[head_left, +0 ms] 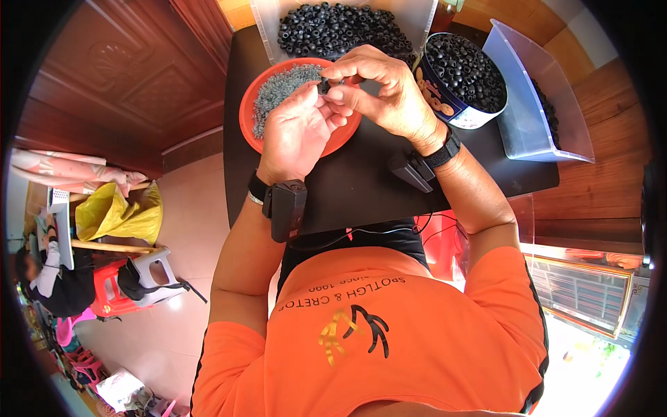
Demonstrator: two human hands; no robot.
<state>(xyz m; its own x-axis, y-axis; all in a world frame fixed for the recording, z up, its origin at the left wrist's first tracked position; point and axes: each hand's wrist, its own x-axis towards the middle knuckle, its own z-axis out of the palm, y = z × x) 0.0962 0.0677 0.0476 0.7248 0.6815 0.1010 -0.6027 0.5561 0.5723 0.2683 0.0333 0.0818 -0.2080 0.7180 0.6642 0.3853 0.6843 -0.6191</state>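
Note:
My left hand [297, 132] is turned palm up over the near side of an orange-red basin [248, 121], which holds many small pale grey, translucent pieces [285, 90]. Between its fingertips sits a small black ring-shaped piece [324, 87]. From the right, my right hand [389, 94] reaches over and pinches at the same piece with thumb and index finger. Its other fingers are bent. Whether a pale piece is fitted in the black one is too small to tell.
Behind the basin stands a clear bin [266, 31] of black ring-shaped pieces [340, 29]. A round tin [479, 119] of similar pieces and a tilted translucent bin [521, 135] are to the right on the dark table [354, 187]. Another person [62, 285] sits far left, near a yellow bag [118, 212].

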